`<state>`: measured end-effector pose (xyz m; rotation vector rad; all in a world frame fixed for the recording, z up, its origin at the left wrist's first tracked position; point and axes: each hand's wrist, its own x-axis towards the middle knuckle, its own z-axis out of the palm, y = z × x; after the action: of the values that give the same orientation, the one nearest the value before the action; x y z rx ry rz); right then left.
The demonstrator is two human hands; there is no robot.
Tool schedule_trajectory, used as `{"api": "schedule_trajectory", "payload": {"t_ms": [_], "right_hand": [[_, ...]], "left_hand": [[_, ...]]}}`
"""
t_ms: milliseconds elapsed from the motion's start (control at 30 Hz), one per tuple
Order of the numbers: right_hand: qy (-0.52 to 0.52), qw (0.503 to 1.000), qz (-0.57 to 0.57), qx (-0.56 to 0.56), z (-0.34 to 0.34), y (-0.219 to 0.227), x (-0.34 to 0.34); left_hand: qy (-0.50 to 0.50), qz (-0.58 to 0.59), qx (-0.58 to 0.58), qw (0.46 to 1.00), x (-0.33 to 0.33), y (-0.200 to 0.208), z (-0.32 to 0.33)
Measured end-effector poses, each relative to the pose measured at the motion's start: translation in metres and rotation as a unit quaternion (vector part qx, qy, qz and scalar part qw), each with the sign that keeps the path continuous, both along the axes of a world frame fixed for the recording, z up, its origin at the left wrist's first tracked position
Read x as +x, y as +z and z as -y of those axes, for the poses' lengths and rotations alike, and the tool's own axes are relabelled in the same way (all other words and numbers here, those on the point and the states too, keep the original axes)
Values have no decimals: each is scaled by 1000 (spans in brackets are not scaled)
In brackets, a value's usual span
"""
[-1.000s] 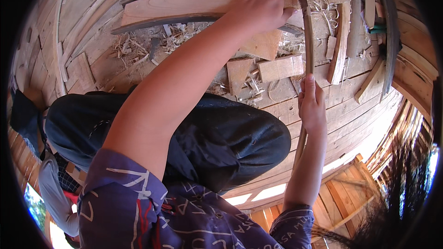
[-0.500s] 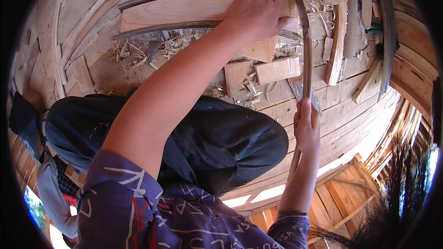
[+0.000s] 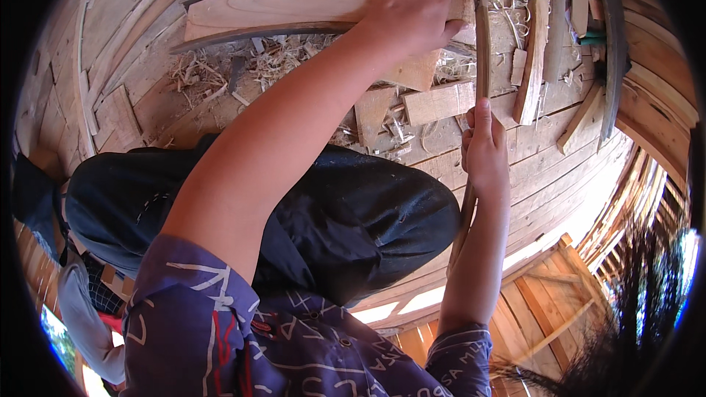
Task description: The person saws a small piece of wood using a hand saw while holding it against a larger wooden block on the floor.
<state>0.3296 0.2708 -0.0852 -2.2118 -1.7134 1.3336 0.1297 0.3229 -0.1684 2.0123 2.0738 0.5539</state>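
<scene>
L hand (image 3: pixel 412 13) grips board (image 3: pixel 287 7) — R hand (image 3: pixel 487 145) prob. clenches shaft (image 3: pixel 483 51).

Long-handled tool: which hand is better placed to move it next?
The right hand, most likely: it already grips the long-handled tool along its shaft, while the left hand rests on the pale plank, left of the tool.

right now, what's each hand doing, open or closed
Left hand: closed over the pale board.
Right hand: closed around the long wooden handle.

Wood shavings (image 3: pixel 197 73) and offcuts (image 3: pixel 439 103) litter the plank floor (image 3: pixel 544 148).
</scene>
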Motion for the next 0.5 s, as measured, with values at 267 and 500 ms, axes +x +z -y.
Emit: {"api": "schedule_trajectory", "payload": {"t_ms": [267, 500], "right_hand": [[-42, 998, 33, -38, 18, 31, -7], [-58, 995, -79, -18, 89, 84, -6]], "left_hand": [[-24, -18, 90, 996, -1, 3, 9], [-60, 62, 107, 991, -28, 83, 62]]}}
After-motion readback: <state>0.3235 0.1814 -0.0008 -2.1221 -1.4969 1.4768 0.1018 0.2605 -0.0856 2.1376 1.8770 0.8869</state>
